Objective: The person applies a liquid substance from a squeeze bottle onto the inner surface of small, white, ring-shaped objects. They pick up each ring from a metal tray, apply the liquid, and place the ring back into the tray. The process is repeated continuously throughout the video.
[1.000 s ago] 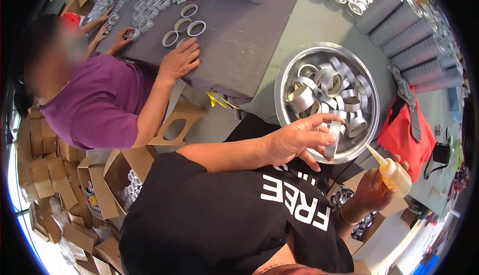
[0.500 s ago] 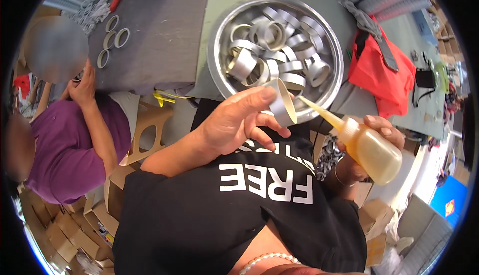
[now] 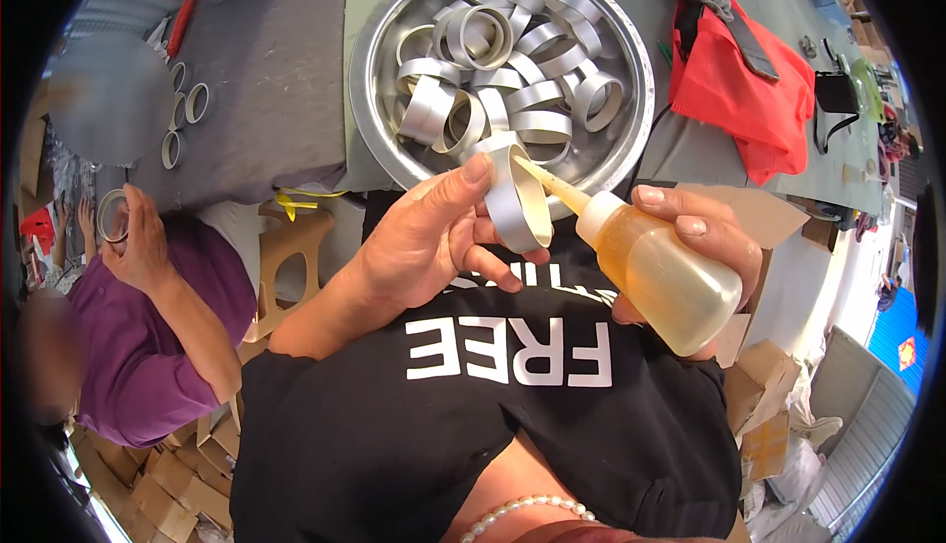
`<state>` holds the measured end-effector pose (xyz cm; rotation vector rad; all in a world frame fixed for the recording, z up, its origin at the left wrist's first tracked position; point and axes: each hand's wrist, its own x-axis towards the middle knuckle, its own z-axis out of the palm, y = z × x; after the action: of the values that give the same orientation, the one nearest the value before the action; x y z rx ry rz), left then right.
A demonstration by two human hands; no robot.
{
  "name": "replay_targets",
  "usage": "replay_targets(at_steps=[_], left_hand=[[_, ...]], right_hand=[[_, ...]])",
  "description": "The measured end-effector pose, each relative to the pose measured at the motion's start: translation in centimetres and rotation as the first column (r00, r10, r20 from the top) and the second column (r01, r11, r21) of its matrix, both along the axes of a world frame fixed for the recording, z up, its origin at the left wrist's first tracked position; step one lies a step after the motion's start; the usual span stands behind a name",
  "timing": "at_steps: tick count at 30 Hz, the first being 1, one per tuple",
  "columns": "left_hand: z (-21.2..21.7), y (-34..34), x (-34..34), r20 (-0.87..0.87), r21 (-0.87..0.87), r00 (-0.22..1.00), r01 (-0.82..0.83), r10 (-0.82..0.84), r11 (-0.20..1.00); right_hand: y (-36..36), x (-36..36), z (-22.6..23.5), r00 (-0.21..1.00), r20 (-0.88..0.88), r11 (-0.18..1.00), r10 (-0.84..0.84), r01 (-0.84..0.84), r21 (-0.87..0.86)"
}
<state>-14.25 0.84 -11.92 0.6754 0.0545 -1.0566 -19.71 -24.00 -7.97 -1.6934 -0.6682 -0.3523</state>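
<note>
My left hand (image 3: 424, 237) pinches a silver ring (image 3: 506, 210) at its upper edge between thumb and fingers, the pale inside turned to the right. Closed around a squeeze bottle (image 3: 670, 277) is my right hand (image 3: 705, 233). The bottle is translucent with amber liquid in it, and lies tilted with its long tapered nozzle (image 3: 552, 184) pointing up and left. The nozzle's tip is at the ring's upper inner edge; whether it touches I cannot tell. Just beyond both hands stands a round metal basin (image 3: 372, 100) holding many loose silver rings (image 3: 537, 95).
A red cloth bag (image 3: 734, 100) with a dark strap lies right of the basin. On the left, a person in a purple top (image 3: 177, 316) holds a ring (image 3: 113, 216) beside the grey table cover (image 3: 276, 80), where several rings (image 3: 197, 102) lie. Cardboard boxes (image 3: 182, 494) fill the lower left.
The bottle has come left, bringing its nozzle tip from beside the ring to its inner edge. My view has shifted, and the other person's hand with a ring now shows plainly.
</note>
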Motion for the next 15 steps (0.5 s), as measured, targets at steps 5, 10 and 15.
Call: replay_targets(at_steps=[5,10,15], left_hand=[[1.3,-0.3,0.1,0.177,0.082,0.983,-0.063,0.047,0.995],[1.2,-0.2,-0.5,0.395,0.141,0.913,-0.164,0.097,0.976],[1.0,-0.3,-0.4,0.755,0.191,0.652,-0.316,0.067,0.929]], right_hand=[[0.1,-0.5,-1.0,0.998,0.016,0.997,-0.067,0.067,0.024],[-0.1,-0.6,-2.1,0.984,0.115,0.991,-0.135,0.132,0.037],[0.5,-0.8,-2.8,0.942,0.061,0.941,-0.330,0.324,0.092]])
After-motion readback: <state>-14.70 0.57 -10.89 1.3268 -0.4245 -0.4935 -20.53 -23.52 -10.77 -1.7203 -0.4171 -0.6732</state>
